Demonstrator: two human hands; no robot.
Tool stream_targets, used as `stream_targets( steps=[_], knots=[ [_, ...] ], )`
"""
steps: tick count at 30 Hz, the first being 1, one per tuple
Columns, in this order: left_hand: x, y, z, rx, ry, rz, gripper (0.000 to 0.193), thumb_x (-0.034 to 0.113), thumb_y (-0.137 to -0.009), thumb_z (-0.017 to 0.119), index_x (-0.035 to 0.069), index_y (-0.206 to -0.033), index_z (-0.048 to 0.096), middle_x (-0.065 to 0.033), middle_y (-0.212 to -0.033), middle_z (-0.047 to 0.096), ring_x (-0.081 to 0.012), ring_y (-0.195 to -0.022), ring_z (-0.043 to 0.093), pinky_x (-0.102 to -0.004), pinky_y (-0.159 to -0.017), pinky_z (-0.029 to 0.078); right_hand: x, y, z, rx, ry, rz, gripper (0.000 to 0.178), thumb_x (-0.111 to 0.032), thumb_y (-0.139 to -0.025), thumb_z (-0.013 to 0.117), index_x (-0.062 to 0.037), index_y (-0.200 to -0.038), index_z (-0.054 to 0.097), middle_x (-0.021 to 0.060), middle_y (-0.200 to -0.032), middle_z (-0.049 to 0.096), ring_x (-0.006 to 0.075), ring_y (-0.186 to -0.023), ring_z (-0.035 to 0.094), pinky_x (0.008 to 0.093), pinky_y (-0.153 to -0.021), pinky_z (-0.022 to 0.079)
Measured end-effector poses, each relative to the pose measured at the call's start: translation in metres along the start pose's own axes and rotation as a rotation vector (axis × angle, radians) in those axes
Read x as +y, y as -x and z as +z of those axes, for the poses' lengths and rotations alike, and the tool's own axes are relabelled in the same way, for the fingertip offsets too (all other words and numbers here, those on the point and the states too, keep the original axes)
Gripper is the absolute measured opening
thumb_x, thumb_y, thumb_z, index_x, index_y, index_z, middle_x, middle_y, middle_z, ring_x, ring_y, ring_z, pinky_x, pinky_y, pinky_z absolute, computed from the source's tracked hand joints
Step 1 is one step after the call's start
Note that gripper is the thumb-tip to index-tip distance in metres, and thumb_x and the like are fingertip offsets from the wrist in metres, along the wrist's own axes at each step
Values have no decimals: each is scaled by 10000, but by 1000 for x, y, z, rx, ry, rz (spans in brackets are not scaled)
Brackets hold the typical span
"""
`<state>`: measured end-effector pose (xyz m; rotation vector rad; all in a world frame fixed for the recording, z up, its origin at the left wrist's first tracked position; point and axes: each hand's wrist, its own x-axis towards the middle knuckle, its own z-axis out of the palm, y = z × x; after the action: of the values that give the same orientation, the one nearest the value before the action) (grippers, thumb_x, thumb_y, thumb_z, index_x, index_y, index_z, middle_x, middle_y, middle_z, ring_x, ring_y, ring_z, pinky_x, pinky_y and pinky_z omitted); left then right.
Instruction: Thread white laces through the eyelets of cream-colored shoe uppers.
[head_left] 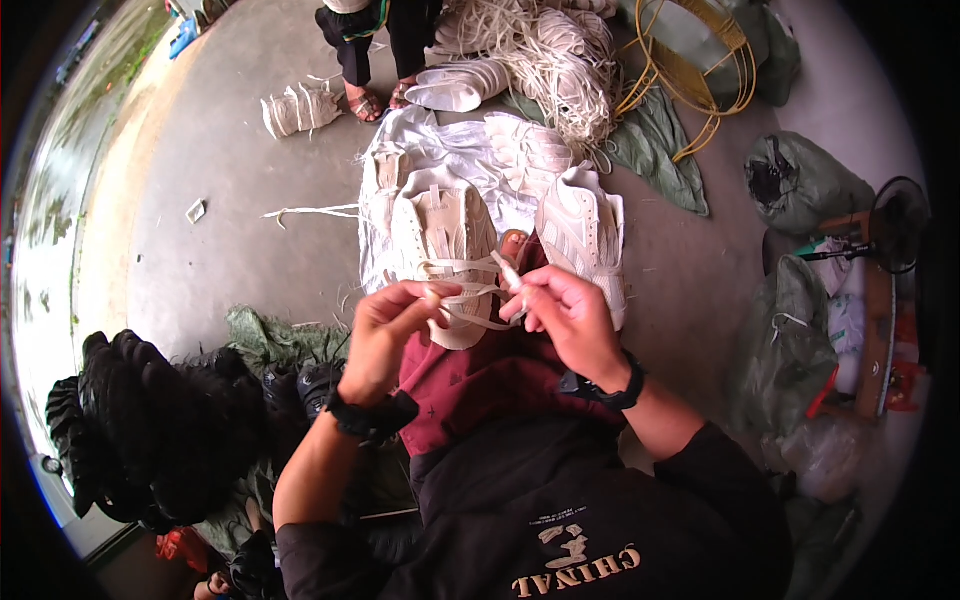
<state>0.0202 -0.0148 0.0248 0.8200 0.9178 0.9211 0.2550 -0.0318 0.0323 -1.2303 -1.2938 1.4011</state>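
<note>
An off-white shoe upper (455, 225) lies in front of me, toe end towards me, with a flat white shoelace (465, 267) running loosely across its lower part. My left hand (393, 325) is closed at its left side, pinching the lace between thumb and fingers. At the right, my right hand (568, 318) is closed around a slim white piece (508, 268) that points up and left; lace strands loop towards its fingers. Whether that piece is a tool or bunched lace I cannot make out. A second pale shoe upper (583, 225) stands just beyond my right hand.
White cloth (425, 135) and more pale uppers lie beyond. A big pile of laced uppers (565, 70) sits at the back beside a yellow wire frame (700, 60). Another person's sandalled feet (365, 103) are at the top. Black uppers (150, 420) are heaped left; green sacks (800, 185) stand right.
</note>
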Motion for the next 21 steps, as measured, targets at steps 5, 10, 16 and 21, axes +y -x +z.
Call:
stream_targets(
  steps=[5, 10, 16, 21],
  knots=[
    [23, 0, -52, 196, 213, 69, 125, 97, -944, 582, 55, -1057, 616, -36, -1014, 617, -68, -786, 559, -185, -620, 432, -14, -7, -41, 110, -177, 4, 174, -147, -1010, 487, -10, -1069, 578, 137, -924, 704, 39, -648, 543, 183, -614, 448],
    [61, 21, -110, 292, 112, 336, 307, 109, -960, 569, -31, -1232, 542, -22, -1008, 551, -47, -762, 464, -173, -634, 382, -44, 6, -108, 384, -332, -177, 181, -144, -1003, 498, -17, -1101, 581, 176, -955, 684, 104, -673, 564, 239, -648, 469],
    [119, 54, -130, 370, 1, 607, 420, 156, -1027, 430, -85, -1371, 428, -58, -916, 574, -95, -827, 500, -231, -764, 417, -63, 55, -217, 785, -283, -323, 194, -148, -995, 521, -25, -1134, 578, 156, -1163, 636, 112, -833, 553, 244, -780, 440],
    [126, 54, -112, 555, -309, 753, 418, 179, -1013, 387, -79, -1323, 495, -83, -952, 590, -159, -871, 528, -313, -844, 416, -57, 96, -278, 1092, -246, -289, 244, -136, -985, 523, -50, -1213, 544, 111, -1298, 604, 85, -845, 553, 240, -823, 424]
  ],
)
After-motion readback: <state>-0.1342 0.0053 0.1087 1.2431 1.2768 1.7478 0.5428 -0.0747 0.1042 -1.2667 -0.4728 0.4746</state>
